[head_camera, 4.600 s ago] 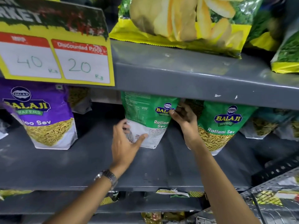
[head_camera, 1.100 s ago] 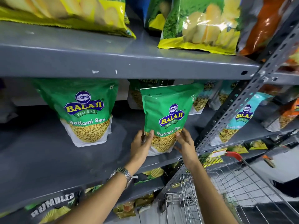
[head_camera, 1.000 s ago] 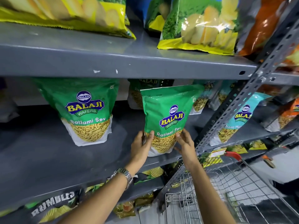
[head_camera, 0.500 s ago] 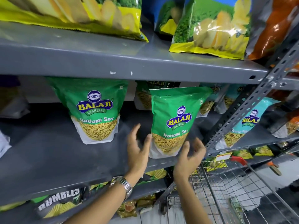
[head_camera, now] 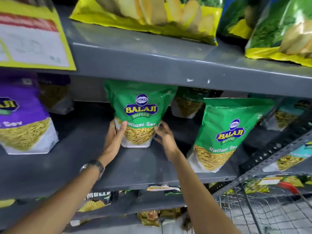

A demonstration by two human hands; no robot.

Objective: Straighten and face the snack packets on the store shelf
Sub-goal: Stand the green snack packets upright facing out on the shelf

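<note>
Ratlami Sev packet [head_camera: 138,112] stands mid-shelf [head_camera: 84,166], label forward. Left hand [head_camera: 114,141] cups its lower left edge, thumb on front; right hand [head_camera: 164,135], fingers spread, touches its right side. Likely squaring it; next, release gently.

The shelf [head_camera: 152,166] is made of grey painted metal, smooth with a dull sheen, chipped to white in spots on the upper board's front edge. The green Ratlami Sev packet [head_camera: 138,105] is of glossy plastic film, creased near its top. A perforated metal upright [head_camera: 263,162] is seen at right. The price card [head_camera: 33,39] is of matt paper. A polished metal wristwatch [head_camera: 94,166] is worn.
</note>
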